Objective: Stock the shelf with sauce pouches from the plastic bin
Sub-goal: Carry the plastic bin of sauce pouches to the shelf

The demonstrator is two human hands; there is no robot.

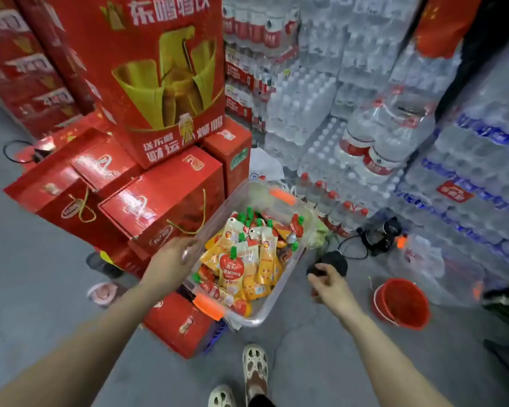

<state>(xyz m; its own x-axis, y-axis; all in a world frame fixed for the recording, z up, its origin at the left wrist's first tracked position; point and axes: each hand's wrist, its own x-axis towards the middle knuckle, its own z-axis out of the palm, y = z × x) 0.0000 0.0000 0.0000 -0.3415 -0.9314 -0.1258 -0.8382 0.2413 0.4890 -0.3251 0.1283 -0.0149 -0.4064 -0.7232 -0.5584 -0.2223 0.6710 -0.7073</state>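
We stand on a smooth grey concrete floor (27, 259) in a storage room. On the far right, high walls of shrink-wrapped clear water bottle packs (379, 92) rise, shiny and wrinkled, some with red labels, some with blue ones. On the far left, glossy red cardboard gift boxes (147, 201) with yellow cord handles are piled, and a tall red carton with yellow printing (165, 77) stands on top of them.

In the middle is the clear rectangular plastic bin (279, 301) with orange clip handles. Its left side rests on the red boxes, and the bin is tilted. Inside it lie the yellow and red sauce pouches (241, 259) with green caps, flat and soft, in a loose heap that fills the bottom.

On the floor at the right stands a round red plastic bucket (401, 304), well apart from the bin. A black device with a cable (379, 233) lies farther away, near the bottles.

Our left hand (168, 259) touches the bin's left rim; we cannot tell if the fingers close on it. Our right hand (329, 284) is just beside the bin's right wall, fingers curled loosely, holding nothing. Near us, two pale perforated sandals (254, 367) are on the floor.
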